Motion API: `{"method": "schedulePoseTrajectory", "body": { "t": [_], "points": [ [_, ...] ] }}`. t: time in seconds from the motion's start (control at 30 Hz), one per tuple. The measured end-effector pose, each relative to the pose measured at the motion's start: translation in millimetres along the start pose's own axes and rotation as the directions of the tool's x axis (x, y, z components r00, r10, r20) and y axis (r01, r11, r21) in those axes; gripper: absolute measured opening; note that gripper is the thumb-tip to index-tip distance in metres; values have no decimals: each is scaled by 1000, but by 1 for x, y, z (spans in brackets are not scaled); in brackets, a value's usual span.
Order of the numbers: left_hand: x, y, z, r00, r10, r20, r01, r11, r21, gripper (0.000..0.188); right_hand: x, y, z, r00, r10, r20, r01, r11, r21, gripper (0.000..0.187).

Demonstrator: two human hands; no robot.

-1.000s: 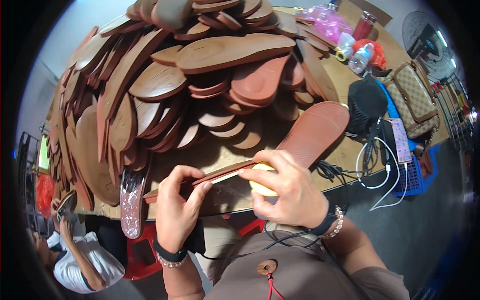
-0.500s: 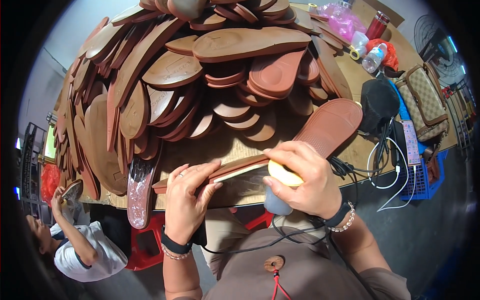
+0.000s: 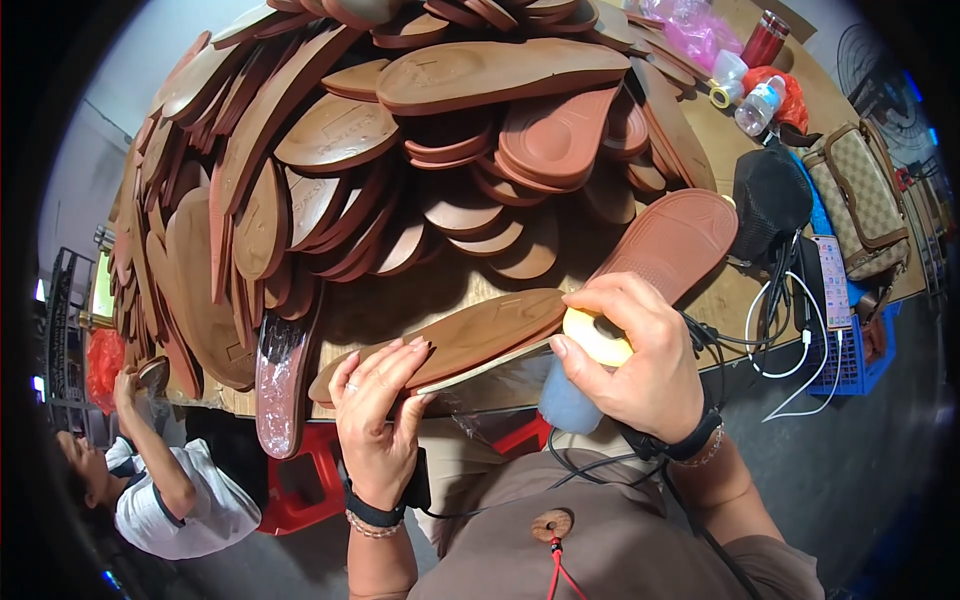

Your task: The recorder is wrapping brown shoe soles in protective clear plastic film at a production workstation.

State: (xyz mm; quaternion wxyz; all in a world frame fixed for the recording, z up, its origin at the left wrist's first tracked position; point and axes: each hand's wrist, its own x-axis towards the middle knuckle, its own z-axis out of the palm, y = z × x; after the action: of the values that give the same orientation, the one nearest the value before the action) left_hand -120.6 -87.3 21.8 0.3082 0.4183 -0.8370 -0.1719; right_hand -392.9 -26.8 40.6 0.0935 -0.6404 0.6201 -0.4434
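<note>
We see the brown insole point(image 3: 490, 325) tilted over the table's near edge, pinched by the left hand point(image 3: 378, 425), its fingers flat on top and thumb tucked beneath. The right hand point(image 3: 640, 350) is curled round the yellow core point(image 3: 583, 343) of what looks like a film roll point(image 3: 570, 400), thumb nearest us, just off the insole's far tip. As we judge it, a hard pull on the film could twist the insole out of that light hold, and slack could leave wrinkles like those in the clear film point(image 3: 468, 415) under its edge. The pile point(image 3: 400, 220) leans steeply, so a knock might send pieces sliding; the cables point(image 3: 708, 340) beside the right wrist could snag. The insole is long, round-ended and matt, with a pale strip along its near side (we cannot tell whether that is a second layer). To its left, a wrapped insole point(image 3: 282, 390) glints under crinkled plastic; to its right, a reddish insole point(image 3: 675, 240) shows fine dimpling and a ridged outline, rubbery to our eye.
</note>
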Motion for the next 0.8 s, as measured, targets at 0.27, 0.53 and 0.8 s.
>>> {"method": "schedulePoseTrajectory", "body": {
  "t": [0.27, 0.53, 0.8],
  "points": [
    [2, 4, 1, 999, -26, -33, 25, 999, -29, 39, 3, -2, -3, 996, 79, 49, -78, 997, -19, 42],
    [1, 5, 0, 997, -25, -67, 19, 996, -84, 36, 8, 4, -5, 997, 55, 56, -62, 990, 130, 53],
    [-5, -2, 0, 996, 55, -67, -62, 994, -93, 31, 16, -3, -13, 990, 72, 120, -101, 961, 259, 50]
  ]
}}
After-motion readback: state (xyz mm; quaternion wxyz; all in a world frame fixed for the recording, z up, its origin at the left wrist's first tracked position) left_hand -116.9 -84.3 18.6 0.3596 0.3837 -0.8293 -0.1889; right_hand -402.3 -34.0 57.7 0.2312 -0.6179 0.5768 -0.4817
